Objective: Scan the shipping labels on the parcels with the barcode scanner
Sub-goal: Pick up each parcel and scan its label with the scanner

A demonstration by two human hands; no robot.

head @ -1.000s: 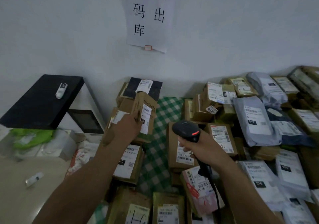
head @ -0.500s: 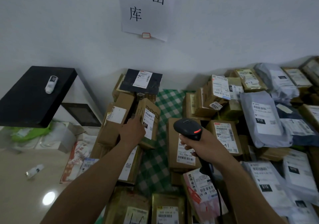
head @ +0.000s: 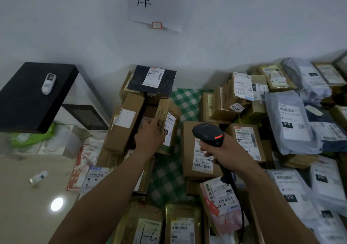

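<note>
Far left: black slab-topped unit [head: 33, 97] against the wall, small white gadget [head: 48, 83] lying on top. Below it, another small white item [head: 38, 177] on the beige surface [head: 22, 206].

Left-centre stack: long brown carton [head: 124, 125] lying tilted, black parcel [head: 152, 79] on top at the back, by the wall.

Left hand [head: 150, 137] reaches into the stack and grips a small cardboard box [head: 164, 111], fingers curled round its near edge. Box stands tilted on edge. Its shipping label [head: 170, 129] is on the face turned toward the scanner.

Green checked cloth [head: 187, 103] shows between the stacks.

Right hand [head: 220, 150] is closed tight round the handle of the barcode scanner [head: 207, 133]. Red light lit on the head, cable drops out below the fist. Scanner head sits just right of the held box, over a flat brown carton [head: 187, 146] with its own label [head: 202, 158].

Right side: heap of labelled cartons and grey poly mailers [head: 289, 123]. Paper sign [head: 150, 5] on the wall above.
</note>
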